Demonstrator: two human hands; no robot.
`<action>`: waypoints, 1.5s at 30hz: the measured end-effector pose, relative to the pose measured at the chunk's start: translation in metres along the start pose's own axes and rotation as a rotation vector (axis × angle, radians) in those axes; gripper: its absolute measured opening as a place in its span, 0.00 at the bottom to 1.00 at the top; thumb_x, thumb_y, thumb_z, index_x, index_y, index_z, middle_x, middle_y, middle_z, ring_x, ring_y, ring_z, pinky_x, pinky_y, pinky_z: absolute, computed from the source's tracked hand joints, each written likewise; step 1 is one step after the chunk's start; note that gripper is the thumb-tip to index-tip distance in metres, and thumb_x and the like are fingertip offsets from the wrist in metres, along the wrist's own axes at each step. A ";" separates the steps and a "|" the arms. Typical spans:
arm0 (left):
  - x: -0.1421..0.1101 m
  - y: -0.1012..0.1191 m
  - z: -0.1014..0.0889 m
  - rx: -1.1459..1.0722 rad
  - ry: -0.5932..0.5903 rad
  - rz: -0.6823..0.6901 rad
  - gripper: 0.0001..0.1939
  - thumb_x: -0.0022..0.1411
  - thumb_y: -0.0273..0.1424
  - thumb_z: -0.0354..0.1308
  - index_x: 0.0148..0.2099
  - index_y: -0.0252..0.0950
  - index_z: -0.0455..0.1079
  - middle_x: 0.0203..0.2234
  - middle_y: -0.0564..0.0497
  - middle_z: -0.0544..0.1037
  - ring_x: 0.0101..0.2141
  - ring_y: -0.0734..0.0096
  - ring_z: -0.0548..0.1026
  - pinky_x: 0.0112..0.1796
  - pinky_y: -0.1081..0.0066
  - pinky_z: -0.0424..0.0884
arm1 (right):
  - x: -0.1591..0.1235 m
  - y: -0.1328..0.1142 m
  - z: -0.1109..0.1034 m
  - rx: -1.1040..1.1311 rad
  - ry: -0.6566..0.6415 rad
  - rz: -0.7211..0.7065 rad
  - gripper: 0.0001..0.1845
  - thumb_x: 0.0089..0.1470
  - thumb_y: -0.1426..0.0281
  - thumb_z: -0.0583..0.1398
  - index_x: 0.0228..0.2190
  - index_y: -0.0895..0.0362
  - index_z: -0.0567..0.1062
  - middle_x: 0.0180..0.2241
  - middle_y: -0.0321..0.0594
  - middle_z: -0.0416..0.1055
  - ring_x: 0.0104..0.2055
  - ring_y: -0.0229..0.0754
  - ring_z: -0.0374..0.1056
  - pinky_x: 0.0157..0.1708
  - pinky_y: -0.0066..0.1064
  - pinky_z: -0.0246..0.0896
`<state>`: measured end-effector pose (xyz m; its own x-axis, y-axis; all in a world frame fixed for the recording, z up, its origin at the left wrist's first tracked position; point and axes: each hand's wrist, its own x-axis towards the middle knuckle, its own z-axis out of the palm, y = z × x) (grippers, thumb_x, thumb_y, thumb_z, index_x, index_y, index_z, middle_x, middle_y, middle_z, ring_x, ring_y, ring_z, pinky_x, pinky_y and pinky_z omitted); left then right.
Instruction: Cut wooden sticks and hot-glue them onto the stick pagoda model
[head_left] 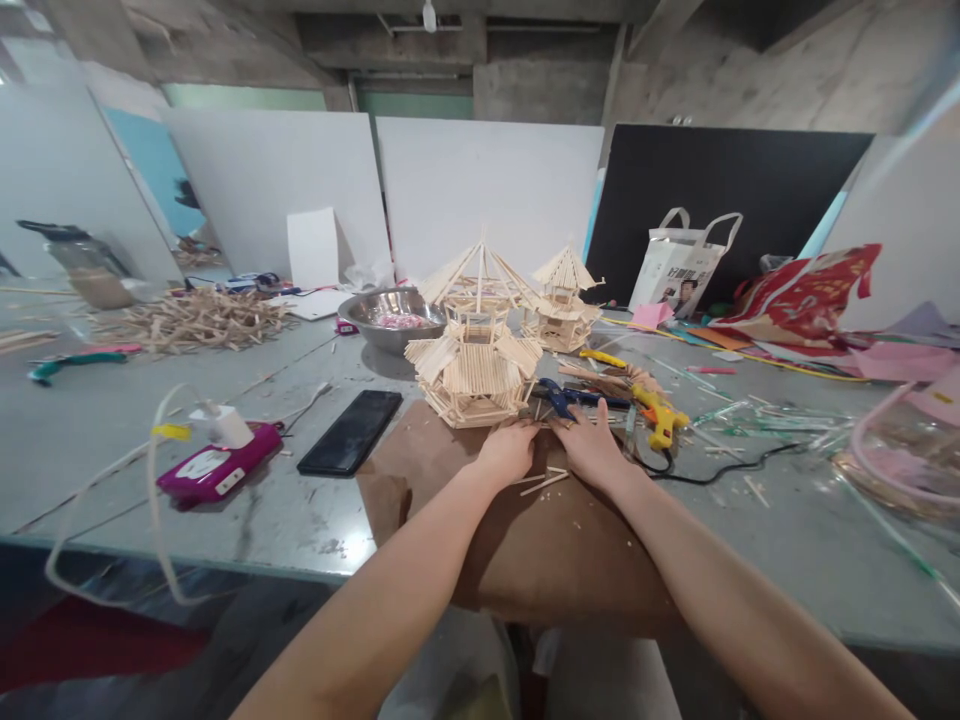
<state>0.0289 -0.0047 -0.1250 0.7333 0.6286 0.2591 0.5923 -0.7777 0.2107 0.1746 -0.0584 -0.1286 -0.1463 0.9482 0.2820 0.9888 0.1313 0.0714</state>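
Wooden stick pavilion on brown sheet, near my left grip and right grip; can't tell if either holds anything. Lower roof looks clad; upper roof has gaps between ribs, I judge cladding left there.

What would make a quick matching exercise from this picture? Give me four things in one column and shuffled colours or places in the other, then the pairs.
Things:
1. Nearer stick pavilion model
2. Smartphone
3. Power strip
4. Glue gun

Colours and places:
A. Purple, with a white charger plugged in
B. Yellow, to the right of the right hand
C. Pale wood, just beyond the left hand
D. Black, lying flat

Pairs: 1-C, 2-D, 3-A, 4-B
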 end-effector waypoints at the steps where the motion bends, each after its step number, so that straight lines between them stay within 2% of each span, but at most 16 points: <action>1: 0.000 0.001 -0.001 0.009 0.002 -0.003 0.18 0.54 0.24 0.44 0.47 0.34 0.64 0.43 0.46 0.70 0.45 0.66 0.65 0.47 0.67 0.57 | 0.000 -0.001 -0.001 -0.021 -0.001 0.005 0.24 0.47 0.81 0.45 0.44 0.56 0.66 0.42 0.47 0.68 0.50 0.51 0.52 0.47 0.60 0.19; 7: -0.001 0.004 -0.005 0.086 0.014 -0.049 0.13 0.53 0.28 0.47 0.41 0.37 0.67 0.36 0.48 0.72 0.40 0.65 0.67 0.41 0.67 0.61 | 0.001 -0.002 -0.007 -0.100 -0.011 0.027 0.17 0.49 0.79 0.48 0.35 0.56 0.71 0.33 0.46 0.70 0.42 0.48 0.58 0.49 0.54 0.26; 11: -0.002 0.005 -0.006 0.146 0.025 -0.060 0.12 0.53 0.29 0.48 0.38 0.37 0.69 0.33 0.48 0.73 0.37 0.65 0.68 0.39 0.67 0.62 | -0.001 0.000 -0.007 -0.087 0.028 -0.042 0.14 0.49 0.78 0.50 0.32 0.55 0.73 0.32 0.43 0.70 0.41 0.45 0.58 0.49 0.49 0.28; 14: -0.004 0.008 -0.009 0.175 0.028 -0.075 0.11 0.54 0.31 0.47 0.35 0.37 0.70 0.31 0.47 0.73 0.36 0.63 0.68 0.36 0.67 0.62 | -0.002 0.003 -0.006 -0.022 0.083 -0.098 0.12 0.49 0.76 0.51 0.32 0.54 0.73 0.32 0.41 0.70 0.41 0.43 0.58 0.49 0.45 0.33; 20: -0.005 0.011 -0.012 0.134 0.021 -0.112 0.12 0.55 0.32 0.46 0.32 0.36 0.70 0.31 0.46 0.72 0.34 0.65 0.69 0.34 0.68 0.63 | -0.001 0.008 -0.005 0.253 0.178 -0.076 0.09 0.50 0.70 0.53 0.30 0.56 0.73 0.31 0.40 0.71 0.36 0.41 0.61 0.41 0.35 0.48; 23: -0.002 0.008 -0.012 -0.029 0.053 -0.150 0.12 0.54 0.31 0.46 0.31 0.36 0.71 0.28 0.48 0.72 0.31 0.68 0.69 0.31 0.71 0.62 | 0.001 0.014 -0.001 0.491 0.293 0.055 0.13 0.48 0.68 0.54 0.35 0.59 0.70 0.32 0.43 0.69 0.36 0.41 0.62 0.38 0.33 0.53; 25: 0.000 0.006 -0.012 -0.225 0.059 -0.188 0.11 0.54 0.32 0.47 0.29 0.35 0.71 0.23 0.50 0.71 0.27 0.71 0.69 0.30 0.73 0.62 | 0.003 0.019 0.001 0.678 0.415 0.225 0.19 0.46 0.65 0.54 0.40 0.62 0.67 0.33 0.45 0.68 0.34 0.40 0.63 0.36 0.32 0.55; 27: 0.003 0.006 -0.013 -0.483 0.042 -0.261 0.12 0.53 0.35 0.48 0.30 0.33 0.70 0.17 0.53 0.67 0.22 0.75 0.66 0.26 0.74 0.62 | 0.003 0.025 0.002 0.871 0.463 0.387 0.20 0.45 0.63 0.54 0.39 0.62 0.67 0.31 0.43 0.68 0.29 0.39 0.63 0.32 0.31 0.56; 29: 0.005 0.006 -0.013 -0.748 0.019 -0.364 0.14 0.53 0.36 0.48 0.31 0.32 0.69 0.13 0.57 0.62 0.16 0.79 0.61 0.21 0.76 0.60 | 0.003 0.028 0.002 1.029 0.407 0.470 0.17 0.45 0.60 0.53 0.32 0.61 0.70 0.24 0.39 0.67 0.23 0.36 0.61 0.26 0.29 0.56; 31: 0.006 0.007 -0.013 -0.944 0.004 -0.425 0.13 0.52 0.35 0.49 0.31 0.31 0.67 0.13 0.58 0.59 0.14 0.82 0.58 0.18 0.78 0.58 | 0.003 0.027 0.001 1.131 0.332 0.478 0.18 0.45 0.58 0.52 0.26 0.60 0.70 0.19 0.36 0.65 0.18 0.34 0.57 0.20 0.27 0.53; 34: 0.005 0.009 -0.013 -1.078 -0.031 -0.407 0.10 0.50 0.34 0.51 0.29 0.30 0.66 0.13 0.59 0.60 0.14 0.83 0.59 0.17 0.79 0.58 | 0.003 0.019 -0.002 1.220 0.291 0.461 0.19 0.42 0.56 0.54 0.26 0.60 0.70 0.19 0.34 0.64 0.15 0.31 0.56 0.16 0.25 0.50; 40: 0.003 0.012 -0.008 -1.038 -0.136 -0.329 0.11 0.48 0.35 0.52 0.28 0.31 0.66 0.13 0.58 0.62 0.14 0.82 0.59 0.18 0.78 0.59 | 0.002 0.004 -0.009 1.483 0.150 0.414 0.19 0.37 0.57 0.59 0.29 0.59 0.69 0.17 0.30 0.62 0.14 0.30 0.55 0.14 0.23 0.50; 42: 0.003 0.012 -0.009 -0.999 -0.174 -0.311 0.12 0.48 0.36 0.51 0.28 0.31 0.66 0.13 0.58 0.62 0.14 0.82 0.60 0.19 0.77 0.59 | 0.002 0.004 -0.010 1.469 0.135 0.421 0.18 0.37 0.57 0.58 0.27 0.59 0.69 0.16 0.31 0.62 0.14 0.30 0.55 0.14 0.24 0.50; 45: 0.002 0.011 -0.012 -0.835 -0.198 -0.253 0.13 0.49 0.37 0.50 0.28 0.31 0.67 0.13 0.58 0.62 0.15 0.80 0.60 0.19 0.77 0.58 | 0.003 0.008 -0.008 1.334 0.221 0.495 0.19 0.39 0.54 0.55 0.26 0.59 0.68 0.18 0.32 0.63 0.14 0.31 0.56 0.15 0.25 0.51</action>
<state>0.0328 -0.0121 -0.1106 0.7038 0.7093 -0.0395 0.3647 -0.3131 0.8769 0.1817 -0.0571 -0.1192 0.3344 0.9285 0.1612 0.2105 0.0931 -0.9731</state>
